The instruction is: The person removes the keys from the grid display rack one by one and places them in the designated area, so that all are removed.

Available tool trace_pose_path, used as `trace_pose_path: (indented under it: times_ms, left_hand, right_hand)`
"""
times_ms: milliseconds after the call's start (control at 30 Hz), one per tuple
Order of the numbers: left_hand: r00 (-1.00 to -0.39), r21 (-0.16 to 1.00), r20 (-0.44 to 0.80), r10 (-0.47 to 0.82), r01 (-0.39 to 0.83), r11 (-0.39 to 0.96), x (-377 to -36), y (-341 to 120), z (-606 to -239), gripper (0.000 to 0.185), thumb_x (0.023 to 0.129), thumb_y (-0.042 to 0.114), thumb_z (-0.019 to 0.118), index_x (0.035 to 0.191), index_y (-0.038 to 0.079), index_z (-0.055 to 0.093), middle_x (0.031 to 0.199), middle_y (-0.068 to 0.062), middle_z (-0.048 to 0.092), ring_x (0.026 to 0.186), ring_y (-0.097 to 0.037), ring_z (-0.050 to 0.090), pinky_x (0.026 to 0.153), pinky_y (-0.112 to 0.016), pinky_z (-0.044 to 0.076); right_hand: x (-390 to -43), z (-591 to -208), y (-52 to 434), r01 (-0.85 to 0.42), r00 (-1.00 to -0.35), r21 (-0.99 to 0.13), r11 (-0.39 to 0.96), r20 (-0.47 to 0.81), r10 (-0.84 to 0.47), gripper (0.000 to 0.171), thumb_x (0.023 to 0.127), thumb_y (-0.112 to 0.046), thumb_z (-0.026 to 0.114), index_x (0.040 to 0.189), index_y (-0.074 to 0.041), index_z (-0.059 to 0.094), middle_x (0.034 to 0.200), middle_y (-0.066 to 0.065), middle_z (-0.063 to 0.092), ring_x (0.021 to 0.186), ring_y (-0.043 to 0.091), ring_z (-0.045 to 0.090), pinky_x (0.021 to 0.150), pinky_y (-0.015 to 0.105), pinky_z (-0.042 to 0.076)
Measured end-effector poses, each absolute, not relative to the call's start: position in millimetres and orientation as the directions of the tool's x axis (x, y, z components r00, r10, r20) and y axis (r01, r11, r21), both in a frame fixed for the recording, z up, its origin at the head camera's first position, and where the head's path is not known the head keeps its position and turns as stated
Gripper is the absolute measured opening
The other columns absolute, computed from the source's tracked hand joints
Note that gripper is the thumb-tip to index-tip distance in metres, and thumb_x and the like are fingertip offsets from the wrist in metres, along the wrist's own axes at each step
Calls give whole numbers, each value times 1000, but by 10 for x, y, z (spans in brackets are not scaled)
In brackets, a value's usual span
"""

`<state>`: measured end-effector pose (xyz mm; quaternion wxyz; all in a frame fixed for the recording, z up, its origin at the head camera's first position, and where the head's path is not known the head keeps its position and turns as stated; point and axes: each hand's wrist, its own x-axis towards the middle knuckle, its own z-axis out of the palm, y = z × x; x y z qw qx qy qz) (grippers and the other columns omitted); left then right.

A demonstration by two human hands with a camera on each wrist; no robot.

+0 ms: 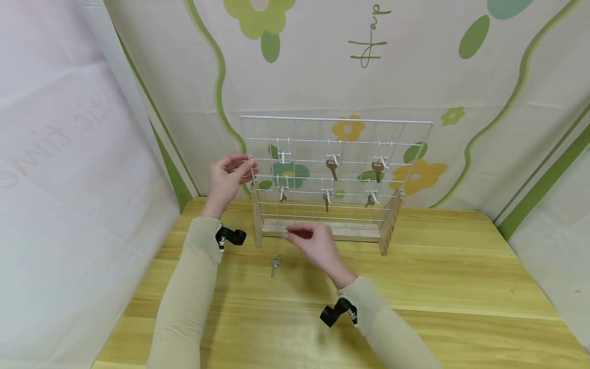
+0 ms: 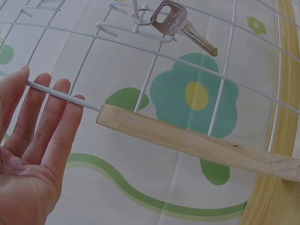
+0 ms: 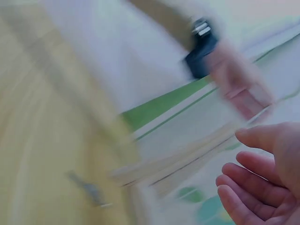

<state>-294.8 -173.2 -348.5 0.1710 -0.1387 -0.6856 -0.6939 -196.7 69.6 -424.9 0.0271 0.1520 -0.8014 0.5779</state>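
Observation:
A white wire grid rack [image 1: 295,119] stands upright in a wooden base [image 1: 391,225]. My left hand [image 1: 226,179] holds the left side wire of this rack, thumb in front and fingers behind it. Several keys hang from the white hooks, among them an upper middle key [image 1: 332,168] and a lower left key [image 2: 174,21]. No key shows on the upper left hook [image 1: 282,157]. One loose key [image 1: 275,264] lies on the table before the rack. Right of that key, my right hand [image 1: 317,245] hovers with loosely bent fingers, nothing between them in the right wrist view.
The wooden table [image 1: 461,287] runs in front of the rack and to both sides. A flower-patterned cloth [image 1: 175,77] hangs close behind it, and a pale cloth [image 1: 60,179] closes the left side. Each wrist carries a black camera mount [image 1: 338,311].

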Motion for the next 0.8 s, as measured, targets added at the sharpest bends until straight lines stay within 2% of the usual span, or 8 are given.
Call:
trace_pose_path:
  times_ms: [200, 333, 567, 800]
  left_hand:
    - [-904, 905, 426, -42, 426, -3, -2939, -1731, -3478, 18, 96, 15, 74, 109, 2, 73, 102, -16, 74, 87, -23, 75, 78, -35, 63]
    - [-903, 904, 428, -41, 428, 3, -2934, -1733, -3480, 18, 96, 15, 74, 109, 3, 73, 102, -16, 74, 87, -23, 75, 78, -35, 63]
    - [-912, 913, 409, -33, 409, -2, -2915, -1727, -3471, 20, 95, 17, 75, 110, 3, 73, 103, -15, 75, 89, -23, 75, 79, -35, 62]
    - [-914, 915, 403, -31, 403, 11, -2923, -1729, -3462, 22, 95, 19, 75, 111, 3, 72, 104, -15, 75, 90, -24, 75, 79, -35, 62]
  right_hand:
    - [-1909, -3727, 932, -295, -955, -934, 200, 279, -105, 28, 89, -26, 83, 111, -9, 77, 102, 0, 75, 89, 19, 70, 78, 30, 61]
    - [-1960, -3509, 1111, -340, -940, -926, 164, 341, -20, 34, 87, -31, 85, 111, -9, 77, 104, 1, 75, 91, 21, 71, 79, 28, 61]
    - [-2126, -3327, 1358, -430, -895, -895, 121, 440, 78, 32, 89, -19, 83, 114, 0, 75, 109, 10, 75, 95, 20, 70, 81, 23, 59]
    - [-2287, -3279, 1442, -422, -888, -891, 165, 443, 123, 33, 89, -23, 84, 115, -4, 76, 110, 8, 74, 97, 19, 69, 81, 23, 58]
